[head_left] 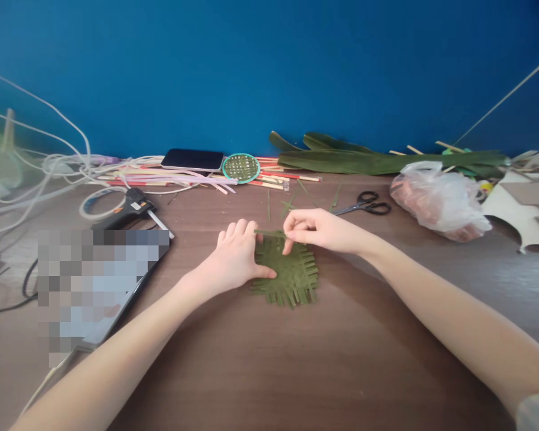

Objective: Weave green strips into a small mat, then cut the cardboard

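The left hand [238, 257] is steadying the leaf mat [290, 272] on the surface [269, 359], its grip spread; the mat's middle is looking woven. The right hand [312, 230] is seemingly pinching a far-edge strip [270, 232], while loose ends [313, 270] (right and near sides) are sticking out, untucked.

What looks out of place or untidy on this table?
The white cables look untidy, tangled at the left; short green leaf strips lie scattered beyond the fringed leaf mat. Nothing looks spilled.
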Motion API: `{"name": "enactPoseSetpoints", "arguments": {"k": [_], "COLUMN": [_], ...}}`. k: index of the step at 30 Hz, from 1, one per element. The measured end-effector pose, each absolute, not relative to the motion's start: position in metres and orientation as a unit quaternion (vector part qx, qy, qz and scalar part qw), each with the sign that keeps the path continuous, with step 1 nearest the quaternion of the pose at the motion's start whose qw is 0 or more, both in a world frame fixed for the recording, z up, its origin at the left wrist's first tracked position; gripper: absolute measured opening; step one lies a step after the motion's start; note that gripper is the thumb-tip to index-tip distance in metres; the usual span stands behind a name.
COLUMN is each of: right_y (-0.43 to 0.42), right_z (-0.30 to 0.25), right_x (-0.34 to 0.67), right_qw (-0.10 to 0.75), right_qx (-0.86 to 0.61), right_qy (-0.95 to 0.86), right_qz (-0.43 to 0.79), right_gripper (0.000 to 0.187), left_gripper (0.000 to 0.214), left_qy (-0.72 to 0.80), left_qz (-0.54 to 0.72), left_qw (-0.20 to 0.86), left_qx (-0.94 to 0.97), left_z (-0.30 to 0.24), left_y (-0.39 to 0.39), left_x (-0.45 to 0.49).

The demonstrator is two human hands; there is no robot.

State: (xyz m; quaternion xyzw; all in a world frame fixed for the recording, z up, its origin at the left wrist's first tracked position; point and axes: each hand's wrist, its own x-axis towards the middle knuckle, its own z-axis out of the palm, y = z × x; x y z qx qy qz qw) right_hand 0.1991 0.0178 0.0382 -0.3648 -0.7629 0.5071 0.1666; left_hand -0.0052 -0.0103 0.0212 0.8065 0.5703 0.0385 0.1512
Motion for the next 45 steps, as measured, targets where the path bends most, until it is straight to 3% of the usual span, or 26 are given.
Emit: {"name": "enactPoseSetpoints", "arguments": {"k": [15, 23, 26, 31, 36, 45], "right_y": [0.006, 0.018, 0.020, 0.019, 0.019, 0.021], "right_z": [0.050, 0.038, 0.034, 0.034, 0.033, 0.026], "right_x": [0.194, 0.198, 0.198, 0.197, 0.197, 0.196], "right_qw": [0.054, 0.231, 0.248, 0.220, 0.194, 0.217], "right_qx": [-0.373, -0.442, -0.458, -0.452, -0.457, -0.482], "right_qy": [-0.803, -0.751, -0.745, -0.745, -0.751, -0.735], "right_qz": [0.462, 0.433, 0.416, 0.439, 0.435, 0.424], "right_gripper": [0.002, 0.010, 0.010, 0.013, 0.014, 0.018], "left_gripper": [0.048, 0.012, 0.024, 0.049, 0.053, 0.053], "left_qy": [0.555, 0.570, 0.570, 0.548, 0.549, 0.551], "left_qz": [0.084, 0.146, 0.121, 0.041, 0.032, 0.020], "left_qw": [0.027, 0.140, 0.194, 0.105, 0.050, 0.134], "left_qx": [0.827, 0.796, 0.789, 0.829, 0.834, 0.824], "left_z": [0.019, 0.031, 0.035, 0.029, 0.027, 0.030], "left_y": [0.001, 0.009, 0.007, 0.001, 0.003, 0.006], "left_x": [-0.016, -0.025, -0.026, -0.020, -0.019, -0.025]}}
